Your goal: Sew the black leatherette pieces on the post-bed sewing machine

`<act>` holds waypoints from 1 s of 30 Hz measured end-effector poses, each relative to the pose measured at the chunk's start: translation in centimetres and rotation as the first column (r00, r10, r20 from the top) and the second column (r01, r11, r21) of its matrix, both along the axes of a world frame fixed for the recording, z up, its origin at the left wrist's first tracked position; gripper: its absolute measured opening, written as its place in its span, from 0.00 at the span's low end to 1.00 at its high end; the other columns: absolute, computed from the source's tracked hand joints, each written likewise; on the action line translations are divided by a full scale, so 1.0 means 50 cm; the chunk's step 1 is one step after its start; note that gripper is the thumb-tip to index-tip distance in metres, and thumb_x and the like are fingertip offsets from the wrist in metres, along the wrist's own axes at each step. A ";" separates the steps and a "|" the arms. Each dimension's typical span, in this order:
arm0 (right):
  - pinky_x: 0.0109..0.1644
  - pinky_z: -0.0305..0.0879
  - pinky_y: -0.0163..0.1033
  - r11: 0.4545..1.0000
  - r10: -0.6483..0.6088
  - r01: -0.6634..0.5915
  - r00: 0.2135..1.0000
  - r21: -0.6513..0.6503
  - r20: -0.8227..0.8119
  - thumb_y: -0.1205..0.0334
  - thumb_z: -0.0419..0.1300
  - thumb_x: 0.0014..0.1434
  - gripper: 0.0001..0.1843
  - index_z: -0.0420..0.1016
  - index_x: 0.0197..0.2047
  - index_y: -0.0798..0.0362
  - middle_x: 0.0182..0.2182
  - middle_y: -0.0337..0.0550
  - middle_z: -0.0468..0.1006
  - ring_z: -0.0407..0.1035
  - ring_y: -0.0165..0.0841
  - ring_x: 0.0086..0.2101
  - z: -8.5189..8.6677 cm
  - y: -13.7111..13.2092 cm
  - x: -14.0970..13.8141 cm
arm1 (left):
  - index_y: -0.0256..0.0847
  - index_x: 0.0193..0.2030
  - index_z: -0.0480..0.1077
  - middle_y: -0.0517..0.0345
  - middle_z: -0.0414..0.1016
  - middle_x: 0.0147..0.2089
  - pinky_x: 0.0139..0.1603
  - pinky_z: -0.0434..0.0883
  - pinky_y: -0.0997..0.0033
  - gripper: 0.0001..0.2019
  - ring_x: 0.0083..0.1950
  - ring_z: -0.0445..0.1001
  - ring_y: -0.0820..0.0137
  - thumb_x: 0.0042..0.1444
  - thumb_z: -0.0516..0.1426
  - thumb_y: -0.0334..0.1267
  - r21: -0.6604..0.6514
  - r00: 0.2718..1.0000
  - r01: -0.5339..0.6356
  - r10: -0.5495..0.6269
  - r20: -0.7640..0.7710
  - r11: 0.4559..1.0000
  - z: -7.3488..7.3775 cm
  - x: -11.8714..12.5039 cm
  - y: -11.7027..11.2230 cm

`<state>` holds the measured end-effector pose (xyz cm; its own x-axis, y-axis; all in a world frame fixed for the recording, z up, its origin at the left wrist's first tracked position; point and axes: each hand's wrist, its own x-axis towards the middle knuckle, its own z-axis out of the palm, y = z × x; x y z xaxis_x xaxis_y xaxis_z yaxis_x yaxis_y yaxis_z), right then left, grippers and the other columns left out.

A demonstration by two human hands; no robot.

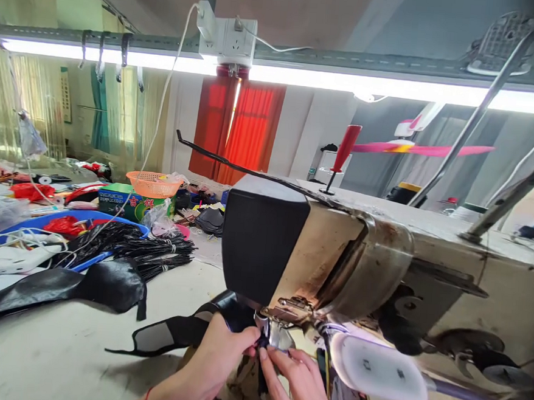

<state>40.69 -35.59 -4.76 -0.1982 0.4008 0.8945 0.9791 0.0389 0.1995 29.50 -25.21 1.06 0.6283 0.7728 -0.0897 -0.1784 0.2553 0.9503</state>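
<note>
The sewing machine stands in front of me, its needle area just above my fingertips. My left hand pinches the edge of a black leather-like piece at the presser foot, thumb and forefinger together. Part of that piece, with a grey patch, trails out to the left on the table. Close beside it, my right hand has its fingertips bunched on the same black material, just right of the left thumb. The fingers partly hide the exact spot being held.
A lit white lamp sits right of my right hand. Another black leather-like piece lies on the table to the left. Behind it are a blue tray with black strips, an orange basket and a green box. A red-handled screwdriver stands upright on the machine.
</note>
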 end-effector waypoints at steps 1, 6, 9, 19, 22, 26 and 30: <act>0.47 0.68 0.43 1.000 -0.011 0.011 1.000 -0.004 0.009 0.77 0.52 0.63 0.16 0.78 0.47 0.57 0.35 0.48 0.83 0.77 0.36 0.38 -0.001 0.000 0.000 | 0.34 0.34 0.73 0.57 0.74 0.30 0.30 0.64 0.73 0.13 0.29 0.65 0.73 0.39 0.62 0.36 0.001 1.000 0.007 -0.007 0.013 1.000 0.003 0.000 0.000; 0.44 0.70 0.44 0.999 -0.042 0.041 0.999 0.025 0.031 0.78 0.52 0.61 0.17 0.78 0.47 0.57 0.34 0.48 0.83 0.78 0.38 0.36 -0.006 0.004 0.002 | 0.35 0.29 0.72 0.57 0.74 0.29 0.31 0.65 0.73 0.11 0.29 0.64 0.73 0.39 0.63 0.38 0.010 0.999 0.035 -0.035 0.025 0.999 0.015 -0.001 0.002; 0.45 0.70 0.44 0.999 -0.044 0.044 0.999 0.015 0.023 0.78 0.52 0.61 0.18 0.78 0.48 0.57 0.35 0.48 0.83 0.78 0.37 0.36 -0.006 0.005 0.001 | 0.35 0.29 0.73 0.58 0.72 0.28 0.32 0.65 0.72 0.11 0.30 0.66 0.72 0.39 0.63 0.39 0.000 0.999 0.025 -0.025 0.028 1.000 0.014 0.000 0.003; 0.49 0.73 0.43 1.000 -0.013 0.014 1.000 -0.018 0.023 0.75 0.54 0.61 0.17 0.78 0.50 0.60 0.41 0.54 0.82 0.77 0.38 0.42 -0.005 -0.004 0.006 | 0.35 0.35 0.75 0.56 0.74 0.30 0.32 0.65 0.73 0.13 0.32 0.69 0.70 0.42 0.65 0.39 0.017 0.997 0.029 -0.030 0.068 0.999 0.002 0.002 0.005; 0.50 0.72 0.44 0.999 0.013 -0.012 0.999 -0.035 0.043 0.75 0.53 0.61 0.19 0.76 0.52 0.62 0.43 0.57 0.81 0.76 0.38 0.45 -0.010 -0.005 0.013 | 0.34 0.36 0.75 0.55 0.75 0.31 0.31 0.65 0.73 0.14 0.31 0.67 0.71 0.43 0.66 0.40 0.025 0.997 0.022 -0.023 0.071 0.999 -0.004 0.001 0.006; 0.49 0.72 0.46 0.999 0.026 -0.026 0.999 -0.035 0.020 0.77 0.53 0.59 0.20 0.75 0.54 0.65 0.43 0.59 0.80 0.74 0.40 0.46 -0.011 -0.006 0.013 | 0.34 0.29 0.75 0.55 0.74 0.28 0.30 0.64 0.73 0.13 0.29 0.67 0.72 0.43 0.68 0.42 0.023 1.000 0.004 -0.004 0.023 1.000 -0.006 0.000 0.007; 0.48 0.72 0.46 0.999 0.018 -0.017 1.000 -0.033 0.023 0.77 0.54 0.59 0.20 0.76 0.53 0.65 0.43 0.60 0.80 0.74 0.42 0.46 -0.008 -0.007 0.009 | 0.34 0.29 0.75 0.55 0.74 0.27 0.31 0.66 0.72 0.14 0.29 0.68 0.71 0.43 0.69 0.43 0.018 1.000 0.014 -0.014 0.015 1.000 -0.006 -0.001 0.009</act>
